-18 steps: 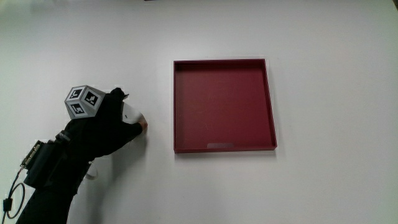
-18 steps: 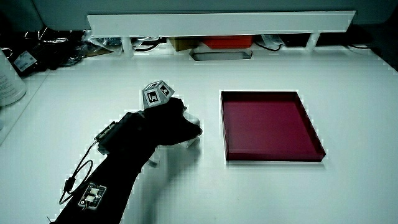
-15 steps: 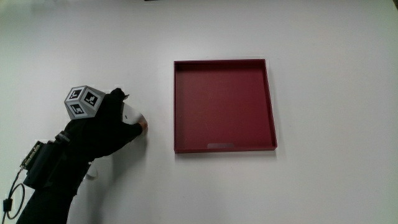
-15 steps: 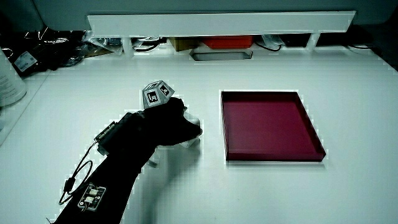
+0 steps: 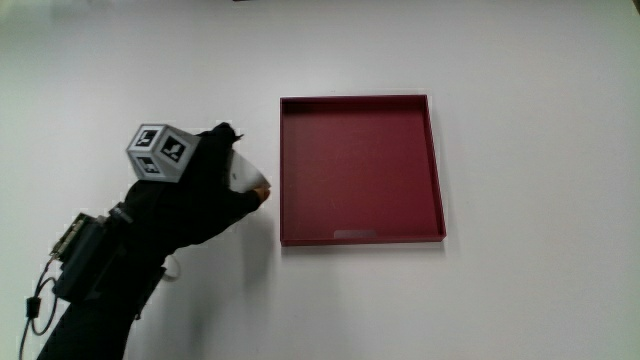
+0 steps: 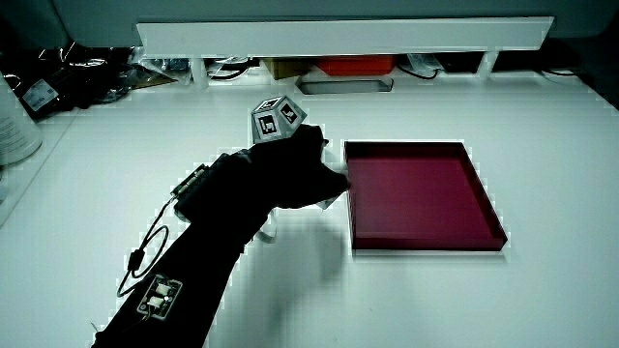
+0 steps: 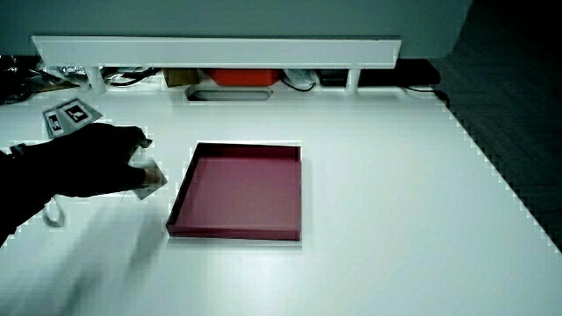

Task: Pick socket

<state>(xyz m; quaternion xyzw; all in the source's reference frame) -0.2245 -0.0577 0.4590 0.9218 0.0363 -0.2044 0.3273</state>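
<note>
The white socket is in the black gloved hand, whose fingers are curled around it so that only part of it shows. The hand is held above the table, close beside the dark red tray, with its patterned cube on its back. In both side views the hand hovers at the tray's edge. A pale corner of the socket pokes out beneath the fingers. The tray holds nothing.
A low white partition with clutter beneath it runs along the table's edge farthest from the person. A white container stands at the table's corner. A cable and a small device hang from the forearm.
The hand, still holding the socket, has lifted off the table and moved toward the tray. The tray has not moved.
</note>
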